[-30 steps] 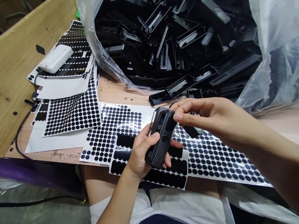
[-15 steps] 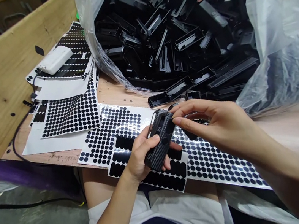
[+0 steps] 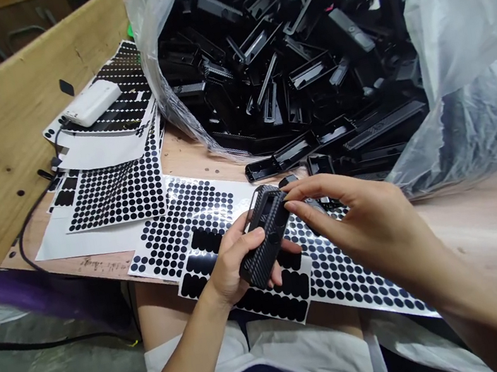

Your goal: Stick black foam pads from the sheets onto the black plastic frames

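Note:
A black plastic casing [image 3: 264, 234] with a carbon-fibre-like pattern and a long slot is gripped in my left hand [image 3: 233, 262], the thumb lying on its face and the fingers wrapped behind. At its upper right edge, the thumb and forefinger of my right hand [image 3: 354, 212] are pinched together. Whatever lies between those two fingertips is too small to make out. Under both hands spread sheets of round black stickers [image 3: 342, 278], partly overlapped by a sheet of larger black stickers [image 3: 276, 303].
Behind the hands lies a clear plastic bag [image 3: 447, 3] full of black casings [image 3: 263, 49]. More sticker sheets [image 3: 115, 193] and a white power bank [image 3: 92, 103] with a dark cable [image 3: 26, 222] are at left. A wooden board [image 3: 24, 116] edges the table.
Both hands keep nearly the same pose on the casing. The right fingertips have shifted only slightly at its edge; the view has moved a little.

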The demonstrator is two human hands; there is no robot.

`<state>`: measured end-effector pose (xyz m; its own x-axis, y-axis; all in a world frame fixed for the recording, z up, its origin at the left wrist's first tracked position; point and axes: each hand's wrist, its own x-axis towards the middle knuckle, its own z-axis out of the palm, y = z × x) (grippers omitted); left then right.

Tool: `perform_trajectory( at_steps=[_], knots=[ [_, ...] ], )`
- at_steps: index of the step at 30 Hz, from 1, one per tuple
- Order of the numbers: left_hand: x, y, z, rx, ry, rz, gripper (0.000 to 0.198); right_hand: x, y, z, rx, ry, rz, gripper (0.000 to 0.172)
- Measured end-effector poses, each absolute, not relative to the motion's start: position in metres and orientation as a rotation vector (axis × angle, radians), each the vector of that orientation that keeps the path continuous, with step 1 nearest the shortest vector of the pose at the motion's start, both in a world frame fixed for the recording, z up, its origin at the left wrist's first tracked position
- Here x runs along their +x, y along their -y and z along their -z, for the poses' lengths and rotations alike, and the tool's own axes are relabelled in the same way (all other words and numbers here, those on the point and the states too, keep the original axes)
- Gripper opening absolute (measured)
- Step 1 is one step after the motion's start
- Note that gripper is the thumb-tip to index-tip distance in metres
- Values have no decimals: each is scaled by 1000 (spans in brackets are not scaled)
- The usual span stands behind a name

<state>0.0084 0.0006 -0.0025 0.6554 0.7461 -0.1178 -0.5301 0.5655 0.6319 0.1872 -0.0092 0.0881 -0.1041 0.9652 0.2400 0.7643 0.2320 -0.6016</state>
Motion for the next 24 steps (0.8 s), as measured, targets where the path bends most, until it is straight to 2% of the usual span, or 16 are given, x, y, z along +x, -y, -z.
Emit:
perform_trajectory(
  at_steps=[7, 11, 12, 15, 17, 19, 24],
  knots=[
    [8, -1, 3, 602, -413, -768, 50, 185, 14, -84, -1546, 1988, -258, 16],
    [9, -1, 2, 615, -420, -784, 49, 182, 16, -79, -1497, 1978, -10, 15],
    [9, -1, 2, 621, -419, -784, 49, 182, 15, -77, -1496, 1960, 34, 19],
    [8, -1, 1, 639, -419, -777, 47, 185, 10, -71, -1468, 1993, -132, 39],
    [8, 0, 1, 649, -429, -778, 48, 193, 4, -65, -1487, 1956, -227, 38],
    [8, 0, 0, 661, -442, -792, 50, 204, 0, -56, -1655, 1812, -137, 33],
    [11, 1, -4, 623, -512, -899, 42, 229, 8, -24, -2187, 1965, 51, 46]
  ],
)
